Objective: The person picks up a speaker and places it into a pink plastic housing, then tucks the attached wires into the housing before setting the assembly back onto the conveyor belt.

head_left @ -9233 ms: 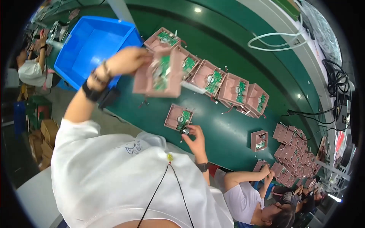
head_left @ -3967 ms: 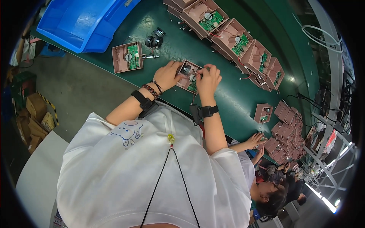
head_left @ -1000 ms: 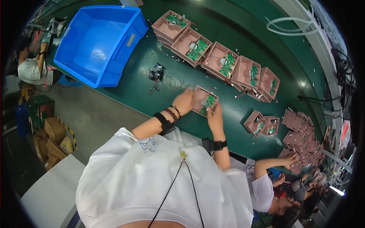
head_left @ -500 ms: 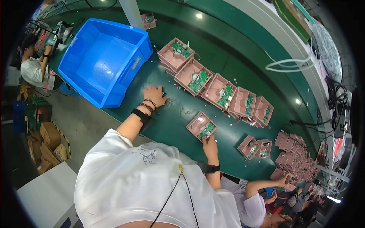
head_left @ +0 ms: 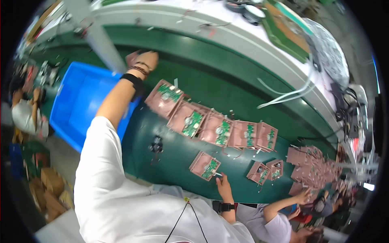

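Note:
My left hand [head_left: 148, 60] is stretched far forward, beside a pink plastic housing [head_left: 131, 58] next to the grey post. It is blurred, and its fingertips are hidden. My right hand [head_left: 224, 187] is low in the middle, with its fingers pinched around a small whitish piece at the corner of an open pink housing [head_left: 198, 165]. Inside that housing sits a green circuit board [head_left: 210, 168]. Small black parts [head_left: 156, 144] lie on the green table [head_left: 142, 162] to its left.
A row of open pink housings [head_left: 217, 128] with boards spans the table. Two more housings [head_left: 258, 173] stand at the right, before a large pile [head_left: 312, 168]. A blue bin [head_left: 77, 109] is at the left. Co-workers sit at both sides. A grey post [head_left: 99, 40] rises at the back.
My left hand has left the small black parts and reached forward to the housing by the post. My right hand stays at its housing's near corner. The whole view has shifted.

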A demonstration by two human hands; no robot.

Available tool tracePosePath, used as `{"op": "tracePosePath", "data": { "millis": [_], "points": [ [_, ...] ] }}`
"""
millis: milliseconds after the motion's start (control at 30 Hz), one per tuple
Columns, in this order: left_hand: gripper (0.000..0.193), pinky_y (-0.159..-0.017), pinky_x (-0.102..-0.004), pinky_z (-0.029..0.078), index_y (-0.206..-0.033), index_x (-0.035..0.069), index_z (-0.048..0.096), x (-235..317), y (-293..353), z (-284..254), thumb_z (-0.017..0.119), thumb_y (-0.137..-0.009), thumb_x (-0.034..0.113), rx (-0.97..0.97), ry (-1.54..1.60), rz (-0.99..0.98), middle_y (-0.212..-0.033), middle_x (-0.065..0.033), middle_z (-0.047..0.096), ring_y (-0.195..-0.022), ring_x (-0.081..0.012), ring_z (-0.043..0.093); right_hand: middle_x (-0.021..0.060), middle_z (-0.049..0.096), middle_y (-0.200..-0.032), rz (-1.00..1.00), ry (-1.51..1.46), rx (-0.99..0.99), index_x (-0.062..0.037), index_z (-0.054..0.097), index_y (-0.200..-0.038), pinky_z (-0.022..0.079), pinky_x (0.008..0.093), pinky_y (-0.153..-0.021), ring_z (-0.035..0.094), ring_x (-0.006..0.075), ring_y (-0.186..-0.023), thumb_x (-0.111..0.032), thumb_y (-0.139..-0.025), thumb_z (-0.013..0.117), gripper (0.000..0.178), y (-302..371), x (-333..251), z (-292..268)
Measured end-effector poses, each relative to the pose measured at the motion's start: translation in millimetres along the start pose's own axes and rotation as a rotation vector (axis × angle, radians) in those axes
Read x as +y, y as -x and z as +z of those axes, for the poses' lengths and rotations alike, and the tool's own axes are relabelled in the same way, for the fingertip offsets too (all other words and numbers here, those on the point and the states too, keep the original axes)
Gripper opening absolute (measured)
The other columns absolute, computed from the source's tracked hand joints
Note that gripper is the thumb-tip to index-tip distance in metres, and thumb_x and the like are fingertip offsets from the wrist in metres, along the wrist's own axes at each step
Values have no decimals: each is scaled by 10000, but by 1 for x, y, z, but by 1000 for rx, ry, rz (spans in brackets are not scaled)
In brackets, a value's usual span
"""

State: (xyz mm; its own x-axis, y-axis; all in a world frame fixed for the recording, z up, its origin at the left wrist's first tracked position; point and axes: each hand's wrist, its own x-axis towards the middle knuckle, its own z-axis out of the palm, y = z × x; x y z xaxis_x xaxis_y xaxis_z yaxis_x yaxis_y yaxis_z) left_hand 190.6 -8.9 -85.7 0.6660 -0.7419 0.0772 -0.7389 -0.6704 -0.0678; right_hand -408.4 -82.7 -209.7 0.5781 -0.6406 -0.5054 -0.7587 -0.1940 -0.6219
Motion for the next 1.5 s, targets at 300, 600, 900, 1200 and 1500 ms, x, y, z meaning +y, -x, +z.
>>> {"op": "tracePosePath", "data": {
  "millis": [300, 600, 900, 1200, 1500],
  "points": [
    [211, -772, -361, 514, -964, 115, 674, -90, -77, 141, 584, -795, 203, -598, -541, 177, -1106, -102, 604, -1013, -249, 581, 189, 603, -947, 317, 158, 234, -39, 462, -1145, 465, 430, -746, 581, 371, -878, -277, -845, 568, 397, 43, 34, 19],
    [366, -717, -416, 529, -1172, 188, 547, -132, -152, 250, 594, -810, 174, -312, -360, 157, -1067, -135, 612, -897, -314, 622, 158, 592, -1010, 314, 132, 191, -58, 496, -1059, 470, 424, -746, 581, 354, -902, -301, -853, 548, 323, 29, 6, 18],
    [344, -634, -424, 510, -1115, 159, 519, 29, -61, 8, 572, -785, 79, -127, -119, 250, -1061, -144, 590, -826, -354, 610, 145, 593, -964, 66, 251, 198, -66, 501, -1051, 478, 445, -731, 597, 343, -858, -275, -831, 569, 310, 18, -3, 16],
    [165, -599, -406, 481, -916, 82, 529, 110, 161, -129, 569, -757, 62, 255, 36, 502, -906, -117, 569, -787, -328, 584, 194, 421, -1205, -332, 269, 510, -82, 422, -1262, 399, 430, -895, 439, 359, -1095, -147, -737, 631, 569, -22, -67, 22],
    [148, -551, -316, 493, -862, 132, 543, 192, 342, -106, 545, -714, 122, -157, 309, 758, -790, -35, 529, -729, -198, 583, 238, 407, -1250, -586, 305, 386, -120, 443, -1262, 391, 464, -881, 451, 390, -1098, -132, -676, 669, 629, -43, -50, 36]
  ]
}}
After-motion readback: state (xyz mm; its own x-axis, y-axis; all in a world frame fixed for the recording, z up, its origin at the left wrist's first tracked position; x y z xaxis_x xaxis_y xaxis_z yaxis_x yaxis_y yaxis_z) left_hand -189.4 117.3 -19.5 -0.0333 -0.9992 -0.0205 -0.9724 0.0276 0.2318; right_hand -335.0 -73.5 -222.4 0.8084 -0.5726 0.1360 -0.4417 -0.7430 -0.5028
